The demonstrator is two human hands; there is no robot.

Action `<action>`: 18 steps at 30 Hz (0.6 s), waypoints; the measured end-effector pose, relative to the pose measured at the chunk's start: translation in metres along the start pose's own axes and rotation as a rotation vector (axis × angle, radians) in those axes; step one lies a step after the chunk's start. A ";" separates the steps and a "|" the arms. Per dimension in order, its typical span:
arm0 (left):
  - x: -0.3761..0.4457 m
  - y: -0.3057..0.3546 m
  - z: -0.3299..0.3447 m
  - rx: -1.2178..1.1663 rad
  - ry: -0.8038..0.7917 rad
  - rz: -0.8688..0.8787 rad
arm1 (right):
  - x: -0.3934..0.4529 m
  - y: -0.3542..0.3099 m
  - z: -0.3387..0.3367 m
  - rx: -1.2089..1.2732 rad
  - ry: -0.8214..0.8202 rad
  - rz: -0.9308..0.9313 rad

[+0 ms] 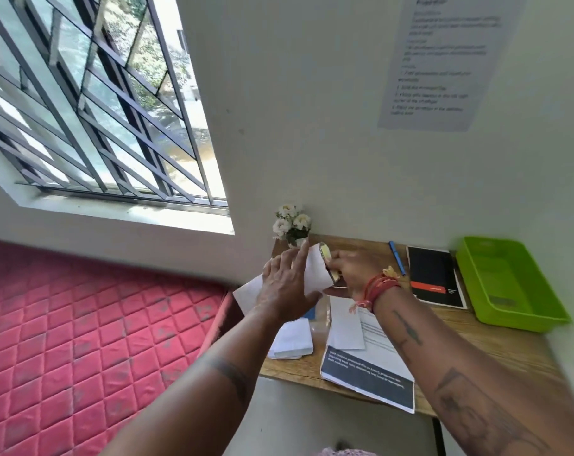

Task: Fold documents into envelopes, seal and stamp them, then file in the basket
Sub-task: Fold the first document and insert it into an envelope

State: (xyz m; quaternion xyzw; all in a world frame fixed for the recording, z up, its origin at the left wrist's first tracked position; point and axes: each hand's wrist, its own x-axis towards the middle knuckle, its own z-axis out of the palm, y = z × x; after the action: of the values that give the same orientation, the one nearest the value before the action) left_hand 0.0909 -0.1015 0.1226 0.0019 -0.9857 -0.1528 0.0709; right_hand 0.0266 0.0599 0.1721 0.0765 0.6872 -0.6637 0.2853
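Head view shows the left hand [287,287] flat, fingers straight and spread, pressing a white envelope [316,271] from behind, while the right hand [348,271] grips a small yellowish object [326,261] against the envelope's upper edge; whether it is a glue stick or a stamp is too blurred to tell. Judging from this, the sealing or stamping step is in hand. Below the hands lie more envelopes [292,340] and printed documents [371,366] on the wooden desk [496,343]. The green basket [509,284] sits well to the right of the right hand. The next move likely calls for pressing the flap firmly, then carrying the envelope rightward.
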 end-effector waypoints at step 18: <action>0.064 -0.003 0.057 0.120 -0.257 0.068 | 0.111 0.031 -0.053 -0.188 -0.088 0.149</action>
State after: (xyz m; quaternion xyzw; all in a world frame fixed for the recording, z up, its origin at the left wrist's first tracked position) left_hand 0.0190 -0.0890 0.0765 -0.0468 -0.9935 -0.0902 -0.0512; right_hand -0.0652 0.0838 0.0881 0.0712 0.7256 -0.5761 0.3695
